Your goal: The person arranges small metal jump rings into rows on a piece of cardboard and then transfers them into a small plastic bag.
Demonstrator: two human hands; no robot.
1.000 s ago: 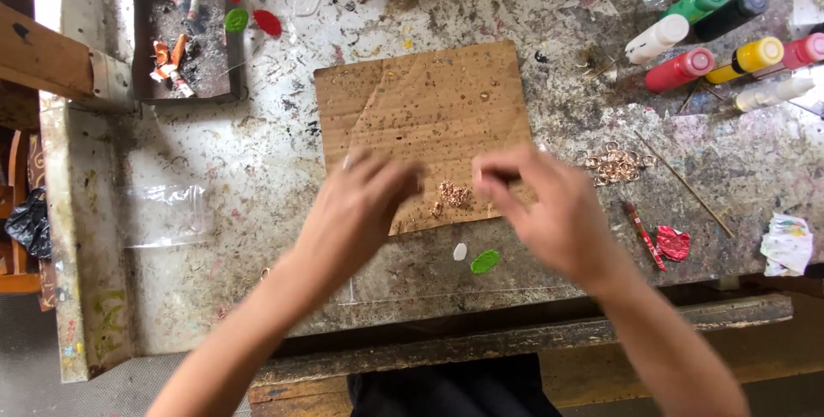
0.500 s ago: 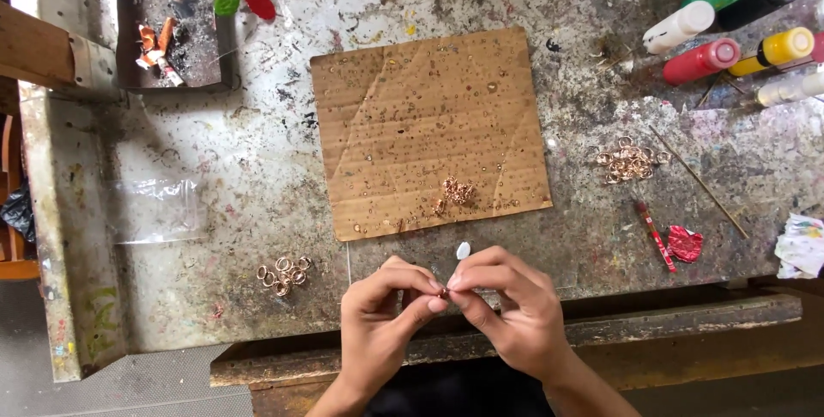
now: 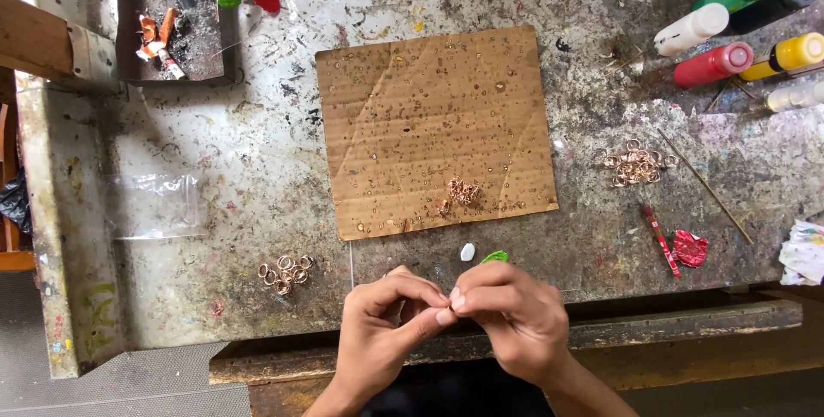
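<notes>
Where fingertips meet, left hand (image 3: 378, 331) and right hand (image 3: 515, 318) pinched together, held item too small to tell, copper rings (image 3: 285, 273) nearby.

Craft workshop: paint-spattered workbench (image 3: 257, 168), paint bottles (image 3: 712, 65)

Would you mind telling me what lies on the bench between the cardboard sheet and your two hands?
In the head view, a small white chip and a green chip lie between the cardboard sheet and the hands.

Evenly lit, soft diffuse daylight from above, brightest at far left edge. Faint shadows only, under hands (image 3: 451, 310) at near edge of tabletop (image 3: 257, 211). Sharp focus throughout, no motion blur. Small glints on droplets across cardboard (image 3: 429, 117). Slight wide-angle bend at edges.
</notes>
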